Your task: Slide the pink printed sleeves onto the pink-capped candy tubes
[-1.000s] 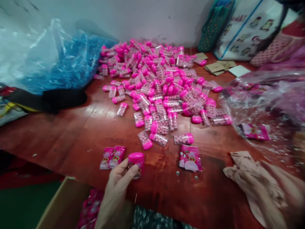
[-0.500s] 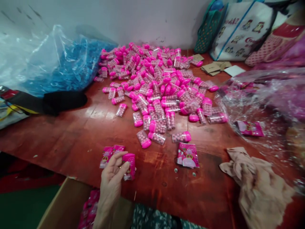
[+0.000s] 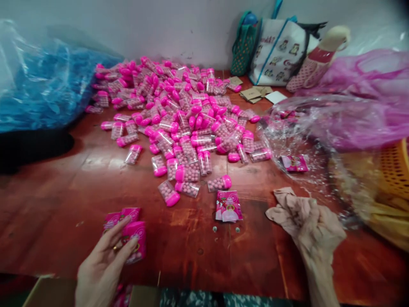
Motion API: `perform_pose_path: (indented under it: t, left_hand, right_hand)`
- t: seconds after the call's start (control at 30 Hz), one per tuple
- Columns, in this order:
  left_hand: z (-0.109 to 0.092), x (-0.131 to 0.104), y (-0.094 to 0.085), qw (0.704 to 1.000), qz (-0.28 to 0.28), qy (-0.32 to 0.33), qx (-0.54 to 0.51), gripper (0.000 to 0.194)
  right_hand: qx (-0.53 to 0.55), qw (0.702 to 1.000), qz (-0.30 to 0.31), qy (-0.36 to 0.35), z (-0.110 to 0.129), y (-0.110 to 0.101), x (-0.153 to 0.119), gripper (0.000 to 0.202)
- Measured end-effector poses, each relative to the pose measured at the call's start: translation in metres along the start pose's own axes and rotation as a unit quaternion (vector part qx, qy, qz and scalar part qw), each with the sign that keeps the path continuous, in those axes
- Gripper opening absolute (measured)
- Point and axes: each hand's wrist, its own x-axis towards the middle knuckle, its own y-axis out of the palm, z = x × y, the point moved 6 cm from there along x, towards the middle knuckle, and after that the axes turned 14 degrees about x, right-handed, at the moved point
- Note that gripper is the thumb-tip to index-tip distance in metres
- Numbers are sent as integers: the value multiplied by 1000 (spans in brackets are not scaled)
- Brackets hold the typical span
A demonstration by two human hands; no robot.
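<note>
Between the thumb and fingers of my left hand point(image 3: 107, 256) is a pink printed candy pack point(image 3: 140, 238), with small pale pink balls showing at its lower end. Behind it, touching or nearly so, lie other pink packs point(image 3: 131, 212) on the red table. My right hand point(image 3: 322, 226) presses on a crumpled beige cloth point(image 3: 286, 209) at the right, its fingers curled into the folds. A small stack of flat pink printed sleeves point(image 3: 229, 207) lies between the hands, with two small round pieces point(image 3: 214, 229) just in front of it.
A large heap of clear bottles with pink caps and pink balls point(image 3: 182, 115) covers the table's middle and back. A bag of blue items point(image 3: 47, 85) stands left, clear plastic point(image 3: 287, 136) right. Behind are a white bag point(image 3: 275, 55) and cardboard pieces point(image 3: 252, 94). An orange basket point(image 3: 396, 170) sits far right.
The view has swung right, so the table's things sit further left. My left hand still holds the pink pack, now turned with its face more visible. My right hand now shows plainly on the cloth.
</note>
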Motion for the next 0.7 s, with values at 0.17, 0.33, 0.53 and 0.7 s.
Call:
perform_pose_path:
  t: [0.17,0.33,0.53,0.7]
  left_hand:
    - [-33,-7,-11,892,-148,308,295,43]
    - [-69,-29,22,874,-159,391,242,36]
    - [-98,-45,115,900,50,410,137,28]
    - [-94,-46,159,913,133,369,117,23]
  right_hand:
    - [0,999,39,-10,6,2,1,41]
    - [79,990,117,-10,10,-2,-4,51]
    - [128,990,53,24,74,-12,-6,40]
    - [197,948,228,100,115,46,-28,28]
